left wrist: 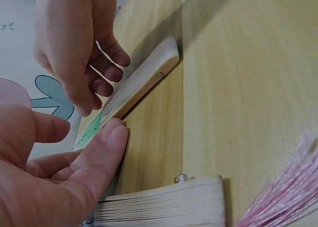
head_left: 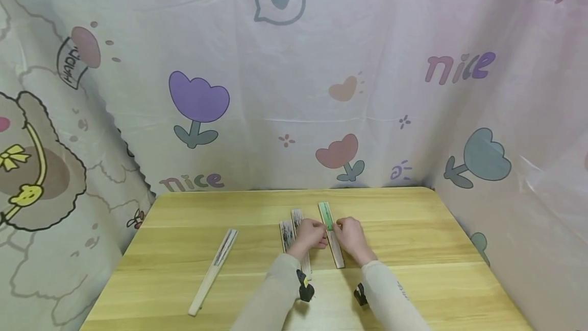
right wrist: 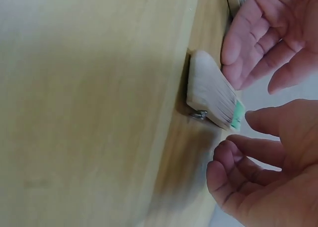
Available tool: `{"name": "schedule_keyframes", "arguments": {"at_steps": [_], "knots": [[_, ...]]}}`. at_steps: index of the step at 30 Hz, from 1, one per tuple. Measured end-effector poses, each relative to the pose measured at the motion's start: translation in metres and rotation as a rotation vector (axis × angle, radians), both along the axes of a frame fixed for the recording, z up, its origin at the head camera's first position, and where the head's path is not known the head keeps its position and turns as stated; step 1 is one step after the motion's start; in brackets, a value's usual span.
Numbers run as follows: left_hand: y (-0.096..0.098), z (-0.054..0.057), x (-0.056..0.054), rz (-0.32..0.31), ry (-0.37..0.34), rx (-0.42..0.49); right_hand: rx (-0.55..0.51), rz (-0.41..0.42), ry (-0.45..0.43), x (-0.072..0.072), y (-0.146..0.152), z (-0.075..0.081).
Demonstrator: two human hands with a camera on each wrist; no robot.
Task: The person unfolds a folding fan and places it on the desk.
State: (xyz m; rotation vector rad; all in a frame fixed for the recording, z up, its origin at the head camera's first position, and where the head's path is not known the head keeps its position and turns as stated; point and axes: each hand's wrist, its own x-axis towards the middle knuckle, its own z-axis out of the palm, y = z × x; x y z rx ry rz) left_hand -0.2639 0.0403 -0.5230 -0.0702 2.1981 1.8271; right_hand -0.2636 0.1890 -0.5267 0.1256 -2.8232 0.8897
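Note:
A closed folding fan with a green leaf section (head_left: 326,213) and pale wooden ribs lies on the table between the two hands. My left hand (head_left: 313,234) is at its left side; in the left wrist view the fingertips (left wrist: 115,132) touch or nearly touch the fan's edge (left wrist: 141,85). On the other side is my right hand (head_left: 351,236), its fingers loosely bent beside the fan (right wrist: 211,88) in the right wrist view, with a gap around them. Two more closed fans, one (head_left: 297,214) and another (head_left: 287,231), lie left of it, partly hidden by my left hand and forearm.
Another closed fan (head_left: 213,272) lies slanted on the left of the wooden table (head_left: 395,213). A pink tassel (left wrist: 288,187) rests near a fan's rivet end (left wrist: 164,204) in the left wrist view. A printed curtain (head_left: 275,65) stands behind the table.

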Motion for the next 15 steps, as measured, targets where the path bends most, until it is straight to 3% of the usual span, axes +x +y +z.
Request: {"name": "schedule_keyframes", "arguments": {"at_steps": [8, 15], "knots": [[0.0033, -0.0063, -0.0031, 0.032, 0.003, -0.033, -0.04, 0.002, -0.079, 0.0015, -0.006, -0.0031], [0.0051, -0.0093, -0.0054, 0.021, 0.018, -0.079, -0.058, -0.03, -0.076, 0.0033, -0.0082, -0.0043]]}}
